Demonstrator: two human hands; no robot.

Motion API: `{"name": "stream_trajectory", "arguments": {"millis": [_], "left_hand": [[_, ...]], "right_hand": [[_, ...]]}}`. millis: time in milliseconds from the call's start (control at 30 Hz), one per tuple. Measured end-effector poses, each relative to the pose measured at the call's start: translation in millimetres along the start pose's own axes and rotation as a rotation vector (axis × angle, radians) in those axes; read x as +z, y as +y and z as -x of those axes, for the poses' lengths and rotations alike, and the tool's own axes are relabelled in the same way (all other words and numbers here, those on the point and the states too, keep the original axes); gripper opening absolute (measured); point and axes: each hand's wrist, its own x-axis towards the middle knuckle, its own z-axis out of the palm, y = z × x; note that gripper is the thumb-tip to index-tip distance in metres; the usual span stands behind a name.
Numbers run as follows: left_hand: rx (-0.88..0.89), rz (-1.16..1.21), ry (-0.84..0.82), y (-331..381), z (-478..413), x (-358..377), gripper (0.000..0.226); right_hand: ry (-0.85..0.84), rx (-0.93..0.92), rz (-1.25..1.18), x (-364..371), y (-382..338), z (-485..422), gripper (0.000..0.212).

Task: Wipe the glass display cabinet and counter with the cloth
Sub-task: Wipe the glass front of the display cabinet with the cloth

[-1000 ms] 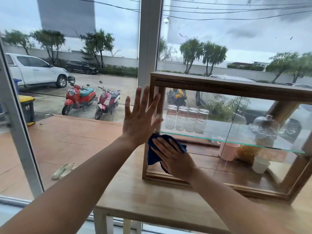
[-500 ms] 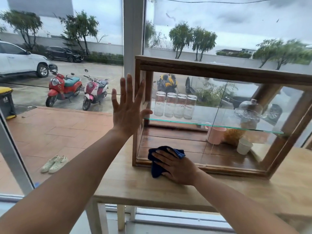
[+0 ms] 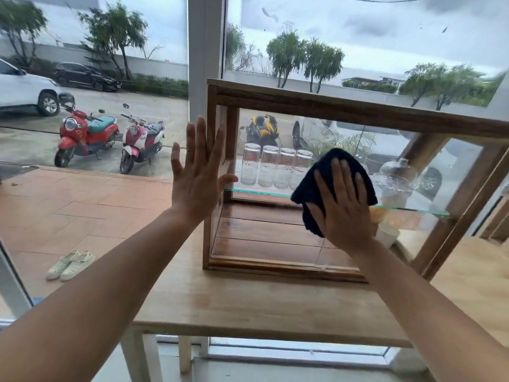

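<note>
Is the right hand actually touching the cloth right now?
Touching. The head view shows the right hand laid flat on the dark cloth, straight fingers spread across it, with no gap between them.

Small café or shopfront, glass display cabinet of glasses, street-facing window, parked scooters

The display cabinet is set on the counter, centre right. Four glass jars are lined on its glass shelf. The cloth is pressed right of them, and the left hand is laid at the cabinet's left post.
</note>
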Motion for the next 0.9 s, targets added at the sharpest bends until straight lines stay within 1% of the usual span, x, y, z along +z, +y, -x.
{"name": "stream_trajectory", "arguments": {"millis": [67, 133, 200, 267, 333, 367, 433, 500, 533, 633, 700, 767, 833, 900], "left_hand": [[-0.005, 0.018, -0.014, 1, 0, 0, 0.100], [-0.016, 0.028, -0.021, 2, 1, 0, 0.099], [-0.020, 0.020, -0.013, 3, 2, 1, 0.100], [-0.018, 0.011, -0.010, 2, 2, 0, 0.102], [-0.016, 0.014, -0.020, 1, 1, 0, 0.105], [-0.016, 0.019, -0.027, 1, 0, 0, 0.106], [-0.014, 0.028, -0.031, 1, 0, 0, 0.107], [-0.018, 0.034, -0.025, 2, 1, -1, 0.106], [-0.022, 0.037, -0.025, 3, 1, -1, 0.105], [-0.024, 0.038, -0.022, 3, 1, 1, 0.106], [-0.021, 0.032, -0.021, 2, 1, 1, 0.107], [-0.021, 0.018, -0.025, 2, 1, 1, 0.105], [-0.021, -0.007, -0.029, 3, 1, 1, 0.101], [-0.023, -0.020, -0.029, 3, 2, 1, 0.099]], "right_hand": [[0.052, 0.095, -0.062, -4, -18, -38, 0.063], [0.081, 0.075, -0.117, 1, -47, -53, 0.063], [0.069, -0.054, -0.132, 15, -76, -42, 0.062], [0.016, -0.254, -0.118, 32, -95, -11, 0.059], [-0.059, -0.464, -0.074, 47, -94, 29, 0.059], [-0.093, -0.540, -0.043, 52, -87, 48, 0.059], [-0.124, -0.598, 0.008, 53, -64, 72, 0.061], [-0.120, -0.572, 0.025, 45, -38, 73, 0.064], [-0.112, -0.527, 0.021, 39, -26, 66, 0.064], [-0.039, -0.255, -0.037, 15, -8, 18, 0.060], [0.016, -0.062, -0.084, 3, -14, -24, 0.057], [0.069, 0.057, -0.117, -2, -35, -55, 0.056], [0.093, 0.063, -0.138, 1, -61, -66, 0.057], [0.059, -0.070, -0.132, 12, -84, -53, 0.059]]}}
